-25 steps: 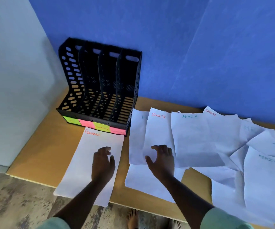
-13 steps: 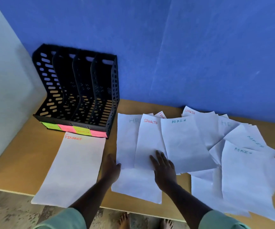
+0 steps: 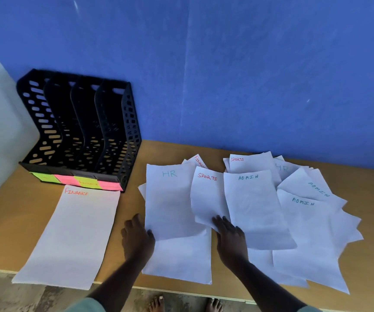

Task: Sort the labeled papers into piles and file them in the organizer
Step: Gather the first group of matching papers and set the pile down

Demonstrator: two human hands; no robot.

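Note:
A black four-slot organizer (image 3: 80, 131) stands at the back left, with green, pink and yellow sticky labels (image 3: 78, 182) along its base. In front of it lies a sheet marked FINANCE (image 3: 73, 235), alone. To the right spreads a loose heap of sheets: HR (image 3: 170, 199), SPORTS (image 3: 206, 199), ADMIN (image 3: 255, 206), further ADMIN sheets (image 3: 305, 233) and another SPORTS sheet (image 3: 249, 162). My left hand (image 3: 136, 237) rests at the HR sheet's lower left edge, thumb touching the paper. My right hand (image 3: 228, 235) presses flat on the bottom of the SPORTS sheet.
The wooden table (image 3: 19, 212) meets a blue wall behind and a pale wall at the left. Its front edge runs just below the papers, and several sheets overhang it. Bare feet (image 3: 183, 304) show on the floor beneath.
My left hand has left the FINANCE sheet and moved right to the HR sheet's edge. My right hand stays on the SPORTS sheet. The view has shifted right.

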